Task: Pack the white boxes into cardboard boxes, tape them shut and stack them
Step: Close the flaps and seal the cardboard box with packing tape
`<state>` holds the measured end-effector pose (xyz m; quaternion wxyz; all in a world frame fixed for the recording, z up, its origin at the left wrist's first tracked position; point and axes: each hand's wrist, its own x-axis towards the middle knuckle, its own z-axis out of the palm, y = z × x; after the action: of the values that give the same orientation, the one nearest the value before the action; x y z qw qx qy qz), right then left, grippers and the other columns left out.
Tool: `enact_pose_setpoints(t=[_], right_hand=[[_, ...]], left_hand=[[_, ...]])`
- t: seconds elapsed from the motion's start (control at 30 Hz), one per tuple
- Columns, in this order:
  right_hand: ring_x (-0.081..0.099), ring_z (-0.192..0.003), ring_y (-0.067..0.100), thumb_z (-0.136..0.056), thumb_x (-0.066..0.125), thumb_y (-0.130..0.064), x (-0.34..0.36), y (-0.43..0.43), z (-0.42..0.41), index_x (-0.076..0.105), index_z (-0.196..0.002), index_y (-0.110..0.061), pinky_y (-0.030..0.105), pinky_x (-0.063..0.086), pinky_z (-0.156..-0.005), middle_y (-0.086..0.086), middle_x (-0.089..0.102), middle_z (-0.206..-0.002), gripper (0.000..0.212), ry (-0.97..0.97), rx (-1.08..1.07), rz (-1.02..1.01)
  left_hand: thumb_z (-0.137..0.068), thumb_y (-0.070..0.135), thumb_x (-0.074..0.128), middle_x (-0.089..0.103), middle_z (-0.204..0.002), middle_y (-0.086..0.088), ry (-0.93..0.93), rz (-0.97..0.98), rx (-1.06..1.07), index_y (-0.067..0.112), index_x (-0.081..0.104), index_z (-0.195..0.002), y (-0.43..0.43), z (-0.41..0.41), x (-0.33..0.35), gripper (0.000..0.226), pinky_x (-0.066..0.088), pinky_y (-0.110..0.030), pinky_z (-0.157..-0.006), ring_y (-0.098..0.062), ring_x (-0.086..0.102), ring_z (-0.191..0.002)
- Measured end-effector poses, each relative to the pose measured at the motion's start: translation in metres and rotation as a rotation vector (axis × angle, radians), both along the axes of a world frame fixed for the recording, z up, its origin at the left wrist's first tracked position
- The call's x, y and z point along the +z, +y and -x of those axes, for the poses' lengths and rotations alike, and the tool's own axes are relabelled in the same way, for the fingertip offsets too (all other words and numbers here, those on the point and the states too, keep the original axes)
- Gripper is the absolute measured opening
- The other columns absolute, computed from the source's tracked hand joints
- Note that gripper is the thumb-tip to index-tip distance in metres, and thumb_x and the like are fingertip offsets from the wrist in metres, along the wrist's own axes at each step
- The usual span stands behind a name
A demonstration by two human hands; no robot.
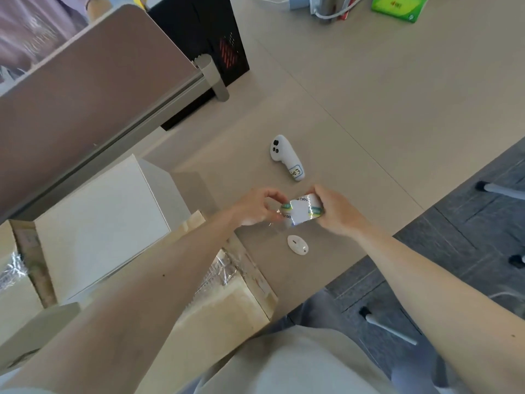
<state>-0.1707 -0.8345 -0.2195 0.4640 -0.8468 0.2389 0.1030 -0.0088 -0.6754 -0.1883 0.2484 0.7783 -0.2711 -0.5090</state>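
Observation:
A roll of clear packing tape (301, 209) with a white and green core is held above the table's near edge. My right hand (336, 210) grips the roll from the right. My left hand (260, 207) pinches at the roll's left side, where a clear strip of tape shows. A white box (105, 223) stands in an open cardboard box (224, 305) at the left, under my left forearm. Crinkled clear tape clings to the cardboard flap.
A white controller (285, 156) labelled 403 lies on the beige table (369, 109). A small white oval object (297, 245) lies below the tape roll. A desk divider panel (93, 89), a black computer case (210, 38) and a green packet (399, 5) sit further back.

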Motion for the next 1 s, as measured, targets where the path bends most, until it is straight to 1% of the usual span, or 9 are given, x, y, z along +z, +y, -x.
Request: enact_pose_setpoints(t=[0.07, 0.13, 0.2, 0.27, 0.4, 0.53, 0.73, 0.9, 1.0], right_hand=[[0.052, -0.079, 0.028, -0.079, 0.057, -0.012, -0.004, -0.005, 0.0, 0.05, -0.091, -0.015, 0.035, 0.038, -0.062, -0.001, 0.054, -0.083, 0.014, 0.005, 0.071, 0.114], [0.047, -0.074, 0.025, -0.069, 0.053, -0.011, -0.003, -0.007, -0.003, 0.047, -0.083, -0.02, 0.035, 0.038, -0.06, -0.005, 0.047, -0.073, 0.018, -0.055, 0.153, 0.225], [0.042, -0.068, 0.024, -0.059, 0.053, -0.008, -0.003, -0.011, -0.007, 0.041, -0.078, -0.023, 0.033, 0.033, -0.06, -0.011, 0.039, -0.064, 0.027, -0.113, 0.223, 0.304], [0.047, -0.071, 0.029, -0.058, 0.053, -0.014, -0.005, -0.018, -0.007, 0.045, -0.079, -0.023, 0.031, 0.028, -0.065, -0.011, 0.043, -0.066, 0.024, -0.087, 0.245, 0.407], [0.056, -0.087, 0.029, -0.072, 0.066, -0.028, -0.012, -0.028, -0.002, 0.058, -0.098, -0.02, 0.034, 0.029, -0.07, 0.002, 0.062, -0.084, 0.028, 0.051, 0.282, 0.619], [0.058, -0.091, 0.029, -0.073, 0.066, -0.02, -0.013, -0.017, -0.004, 0.059, -0.109, -0.023, 0.036, 0.035, -0.074, 0.002, 0.064, -0.093, 0.037, 0.046, 0.352, 0.66], [0.057, -0.096, 0.029, -0.075, 0.072, -0.026, -0.014, -0.01, -0.008, 0.056, -0.119, -0.028, 0.038, 0.037, -0.079, 0.001, 0.062, -0.101, 0.047, 0.04, 0.409, 0.617], [0.056, -0.096, 0.029, -0.077, 0.07, -0.024, -0.012, -0.009, -0.008, 0.055, -0.12, -0.029, 0.039, 0.038, -0.077, 0.001, 0.06, -0.099, 0.046, 0.041, 0.389, 0.567], [0.054, -0.101, 0.026, -0.081, 0.066, -0.029, -0.008, -0.012, -0.005, 0.049, -0.124, -0.032, 0.037, 0.038, -0.08, -0.002, 0.056, -0.103, 0.047, 0.088, 0.411, 0.569]], left_hand=[[-0.079, 0.014, 0.084, 0.059, -0.066, 0.018, -0.085, -0.029, -0.012, 0.025, 0.065, -0.101, -0.007, -0.004, -0.005, 0.031, 0.032, -0.008, -0.048, 0.007, 0.047, -0.043], [-0.073, 0.02, 0.089, 0.064, -0.087, 0.012, -0.141, -0.057, -0.026, 0.029, 0.065, -0.094, -0.013, -0.006, -0.013, 0.033, 0.035, -0.007, -0.053, 0.01, 0.053, -0.056], [-0.071, 0.022, 0.089, 0.064, -0.094, 0.008, -0.182, -0.103, -0.034, 0.03, 0.064, -0.092, -0.018, -0.009, -0.019, 0.034, 0.037, -0.01, -0.058, 0.0, 0.056, -0.072], [-0.07, 0.019, 0.09, 0.063, -0.093, 0.006, -0.19, -0.139, -0.026, 0.027, 0.064, -0.093, -0.022, -0.014, -0.025, 0.036, 0.038, -0.012, -0.061, -0.009, 0.056, -0.081], [-0.069, 0.018, 0.09, 0.062, -0.091, 0.003, -0.197, -0.173, -0.013, 0.023, 0.063, -0.092, -0.027, -0.015, -0.033, 0.036, 0.04, -0.018, -0.063, -0.013, 0.056, -0.081], [-0.069, 0.014, 0.089, 0.059, -0.087, 0.001, -0.251, -0.223, 0.044, 0.011, 0.066, -0.098, -0.025, -0.008, -0.045, 0.037, 0.04, -0.023, -0.067, -0.015, 0.055, -0.079], [-0.062, 0.012, 0.091, 0.063, -0.088, -0.004, -0.36, -0.31, 0.072, 0.017, 0.059, -0.086, -0.032, -0.005, -0.053, 0.041, 0.039, -0.025, -0.065, -0.018, 0.054, -0.077], [-0.061, 0.043, 0.092, 0.064, -0.103, -0.004, -0.533, -0.455, -0.074, 0.019, 0.061, -0.098, -0.031, -0.011, -0.048, 0.054, 0.047, -0.033, -0.073, -0.026, 0.063, -0.091], [-0.067, 0.044, 0.089, 0.065, -0.114, -0.008, -0.554, -0.497, -0.122, 0.013, 0.061, -0.109, -0.025, -0.015, -0.047, 0.06, 0.05, -0.036, -0.082, -0.03, 0.065, -0.103]])
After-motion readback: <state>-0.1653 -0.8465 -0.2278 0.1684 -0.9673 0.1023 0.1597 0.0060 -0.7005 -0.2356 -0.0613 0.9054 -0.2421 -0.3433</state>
